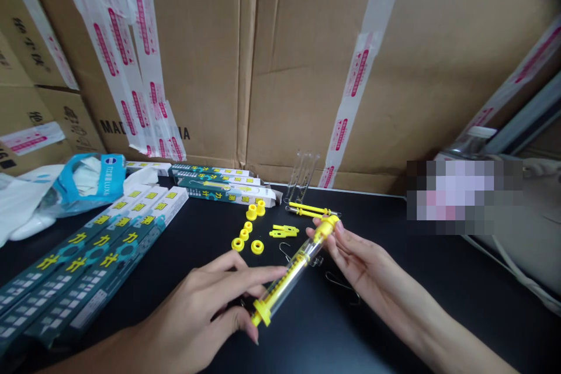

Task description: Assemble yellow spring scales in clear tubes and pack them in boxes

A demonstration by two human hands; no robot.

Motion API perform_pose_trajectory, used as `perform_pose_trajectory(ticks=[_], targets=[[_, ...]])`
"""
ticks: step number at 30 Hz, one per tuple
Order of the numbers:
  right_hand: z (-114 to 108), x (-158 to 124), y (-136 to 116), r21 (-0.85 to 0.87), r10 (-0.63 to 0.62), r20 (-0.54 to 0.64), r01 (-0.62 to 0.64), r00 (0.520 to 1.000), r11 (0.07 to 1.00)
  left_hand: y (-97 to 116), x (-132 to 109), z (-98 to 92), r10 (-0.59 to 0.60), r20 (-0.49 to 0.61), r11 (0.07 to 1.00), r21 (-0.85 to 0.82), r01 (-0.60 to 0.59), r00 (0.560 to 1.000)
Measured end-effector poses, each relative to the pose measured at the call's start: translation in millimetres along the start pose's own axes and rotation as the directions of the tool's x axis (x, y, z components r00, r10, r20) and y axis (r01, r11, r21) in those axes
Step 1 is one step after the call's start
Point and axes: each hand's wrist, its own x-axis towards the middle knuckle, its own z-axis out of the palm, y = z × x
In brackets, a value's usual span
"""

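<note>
Both hands hold a clear plastic tube with yellow inner rod and yellow end caps (293,273), slanted above the black table (394,327). My left hand (219,310) pinches the near lower end by thumb and fingers. My right hand (350,257) grips the far upper end near its yellow cap. Loose yellow rings (248,234), small yellow clips (284,231), yellow rods (311,210) and thin wire hooks (342,286) lie on the table just beyond and under the hands.
Long dark green boxes with yellow characters (87,263) lie at the left, more of them (219,184) at the back. Empty clear tubes (302,178) lean on taped cardboard cartons (307,58). Plastic bags (56,187) sit far left; a grey bag (517,228) at right.
</note>
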Motion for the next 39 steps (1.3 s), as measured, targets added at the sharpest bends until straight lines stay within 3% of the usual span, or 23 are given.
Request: perform_pose_trajectory(ticks=[3, 10, 17, 26, 29, 33, 36, 39], targets=[[-0.3, 0.1, 0.8, 0.014, 0.002, 0.001, -0.002, 1.0, 1.0, 1.5, 1.4, -0.1, 0.016, 0.057, 1.0, 0.012, -0.017, 0.998], [4.8, -4.1, 0.1, 0.027, 0.008, 0.0, -0.008, 1.0, 1.0, 8.0, -0.8, -0.5, -0.085, 0.141, 0.996, 0.036, 0.081, 0.986], [6.5, -5.2, -2.4, 0.028, -0.007, 0.027, 0.006, 1.0, 1.0, 9.1, -2.8, -2.4, -0.113, 0.171, 0.992, 0.073, 0.101, 0.979], [8.2, -6.9, -2.8, 0.03, 0.003, 0.027, -0.004, 1.0, 1.0, 29.8, -1.8, -7.8, -0.209, 0.316, 0.931, 0.355, 0.09, 0.925], [8.1, -6.5, -2.7, 0.029, 0.005, 0.036, -0.006, 0.999, 1.0, 36.8, 1.5, -6.7, -0.227, 0.315, 0.903, 0.422, 0.078, 0.922], [8.0, -7.8, -2.0, 0.026, 0.002, 0.062, -0.004, 0.998, 1.0, 33.0, -5.2, -2.5, -0.08, 0.251, 0.892, 0.449, -0.043, 0.965], [8.0, -9.3, -1.8, 0.022, 0.002, 0.086, -0.004, 0.996, 1.0, 26.0, -14.8, 0.4, 0.044, 0.142, 0.886, 0.451, -0.105, 0.989], [7.8, -10.0, -2.8, 0.02, -0.017, 0.099, 0.015, 0.995, 1.0, 22.9, -16.9, 0.6, 0.052, 0.152, 0.905, 0.41, -0.111, 0.987]])
